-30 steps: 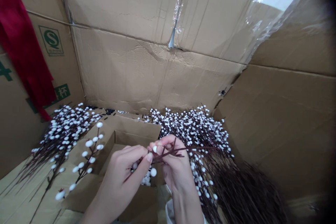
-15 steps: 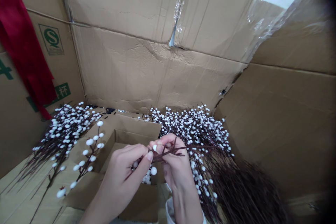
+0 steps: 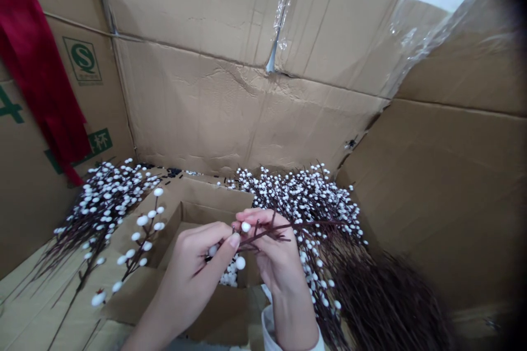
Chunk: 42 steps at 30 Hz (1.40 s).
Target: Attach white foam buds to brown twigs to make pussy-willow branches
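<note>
A dark brown artificial berry branch (image 3: 267,232) with short side twigs lies across both hands above a small cardboard box. My left hand (image 3: 197,271) is closed, pinching the branch's left part between thumb and index finger. My right hand (image 3: 278,255) is closed around the branch from behind, its fingertips close to my left thumb. Between the fingertips shows a white berry (image 3: 246,227); whether the right fingers still touch it is unclear. Another white berry (image 3: 240,262) hangs below the left thumb. Loose white berries (image 3: 229,275) lie in the box, partly hidden by my hands.
The small box (image 3: 218,203) stands amid tall cardboard walls (image 3: 197,104). Berry branches lie in a left pile (image 3: 111,192) and a right pile (image 3: 304,192). One berried branch (image 3: 140,241) rests at the box's left edge. Bare brown stems (image 3: 391,301) fill the right; red ribbon (image 3: 45,77) hangs left.
My right fingertips have shifted slightly, and more of the white berry between the hands shows. My left hand keeps its pinch in nearly the same place.
</note>
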Each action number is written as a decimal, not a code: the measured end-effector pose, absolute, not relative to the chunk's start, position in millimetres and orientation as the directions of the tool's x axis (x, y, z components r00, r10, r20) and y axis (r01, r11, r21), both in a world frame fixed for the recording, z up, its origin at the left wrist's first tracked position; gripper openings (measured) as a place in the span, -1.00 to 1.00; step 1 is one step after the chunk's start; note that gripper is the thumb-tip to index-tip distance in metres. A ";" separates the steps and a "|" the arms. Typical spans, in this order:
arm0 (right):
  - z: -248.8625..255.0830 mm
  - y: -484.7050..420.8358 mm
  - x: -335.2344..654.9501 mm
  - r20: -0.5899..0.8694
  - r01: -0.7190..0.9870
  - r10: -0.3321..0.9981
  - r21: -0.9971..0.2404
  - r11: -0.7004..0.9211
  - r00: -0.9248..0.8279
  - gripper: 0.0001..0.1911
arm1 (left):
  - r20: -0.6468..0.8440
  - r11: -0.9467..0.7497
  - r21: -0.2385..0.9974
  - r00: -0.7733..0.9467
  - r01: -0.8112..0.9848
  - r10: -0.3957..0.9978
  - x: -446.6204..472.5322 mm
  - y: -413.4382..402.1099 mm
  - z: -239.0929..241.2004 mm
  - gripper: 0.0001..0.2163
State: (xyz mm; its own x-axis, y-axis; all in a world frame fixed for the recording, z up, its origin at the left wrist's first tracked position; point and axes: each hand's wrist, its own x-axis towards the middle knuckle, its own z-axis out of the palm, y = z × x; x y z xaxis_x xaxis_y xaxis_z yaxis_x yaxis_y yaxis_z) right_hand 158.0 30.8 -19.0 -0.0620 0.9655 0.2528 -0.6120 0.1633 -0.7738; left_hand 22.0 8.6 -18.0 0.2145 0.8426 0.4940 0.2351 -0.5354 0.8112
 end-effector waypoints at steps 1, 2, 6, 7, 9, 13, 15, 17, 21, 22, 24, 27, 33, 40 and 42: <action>-19.3 30.7 158.4 0.258 -0.608 0.964 -0.776 0.169 -0.062 -0.80 | 0.495 -0.537 0.811 0.215 0.232 0.842 22.1 8.5 -17.7 -0.66; -19.8 30.7 158.6 0.257 -0.606 0.964 -0.778 0.169 -0.062 -0.79 | 0.495 -0.537 0.811 0.218 0.231 0.841 22.3 8.6 -17.4 -0.66; -22.4 31.5 158.2 0.224 -0.595 0.973 -0.790 0.148 -0.056 -0.77 | 0.484 -0.531 0.812 0.227 0.244 0.845 23.2 9.5 -17.7 -0.67; -22.7 31.9 158.1 0.227 -0.590 0.973 -0.792 0.155 -0.049 -0.79 | 0.482 -0.530 0.811 0.229 0.248 0.846 23.3 9.8 -17.9 -0.68; -22.6 32.8 157.7 0.242 -0.584 0.969 -0.792 0.175 -0.039 -0.83 | 0.477 -0.526 0.811 0.232 0.254 0.848 23.5 9.8 -18.3 -0.67; -22.2 33.3 156.6 0.238 -0.613 0.970 -0.774 0.157 -0.052 -0.84 | 0.473 -0.522 0.813 0.229 0.258 0.851 23.3 8.9 -17.9 -0.66; -22.5 32.7 155.7 0.233 -0.625 0.971 -0.766 0.150 -0.052 -0.85 | 0.469 -0.516 0.816 0.224 0.260 0.854 23.1 8.7 -17.2 -0.66; -23.3 32.1 154.9 0.230 -0.627 0.972 -0.763 0.154 -0.041 -0.84 | 0.463 -0.511 0.818 0.225 0.263 0.857 23.0 8.8 -16.7 -0.67; -24.7 31.3 154.0 0.208 -0.619 0.978 -0.772 0.145 -0.030 -0.83 | 0.463 -0.510 0.821 0.223 0.256 0.858 23.6 8.8 -16.9 -0.66; -24.9 31.3 153.9 0.198 -0.616 0.980 -0.776 0.138 -0.030 -0.83 | 0.461 -0.506 0.824 0.220 0.255 0.860 24.0 8.7 -17.1 -0.66; -25.3 31.6 153.8 0.182 -0.615 0.983 -0.777 0.130 -0.022 -0.82 | 0.454 -0.500 0.828 0.220 0.253 0.863 24.7 8.5 -17.4 -0.66; -25.8 32.3 153.9 0.179 -0.618 0.984 -0.775 0.134 -0.010 -0.82 | 0.448 -0.497 0.831 0.232 0.248 0.864 25.7 8.9 -17.5 -0.66; -27.0 33.0 155.5 0.208 -0.607 0.978 -0.780 0.149 -0.027 -0.84 | 0.472 -0.518 0.818 0.224 0.251 0.853 25.8 8.3 -17.3 -0.66; -28.2 32.7 157.7 0.238 -0.609 0.970 -0.776 0.165 -0.040 -0.85 | 0.467 -0.516 0.820 0.231 0.247 0.854 27.1 8.3 -15.3 -0.66; -28.3 32.9 158.2 0.241 -0.611 0.969 -0.776 0.160 -0.052 -0.85 | 0.467 -0.517 0.819 0.233 0.249 0.853 27.1 7.4 -15.4 -0.66</action>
State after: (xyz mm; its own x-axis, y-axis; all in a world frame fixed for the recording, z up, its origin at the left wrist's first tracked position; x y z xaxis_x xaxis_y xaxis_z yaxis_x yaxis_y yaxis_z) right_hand 158.2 32.9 -28.3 -0.0522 0.9692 0.2406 -0.6108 0.1596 -0.7756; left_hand 27.1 7.4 -15.4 0.2327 0.8530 0.4672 0.2486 -0.5166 0.8193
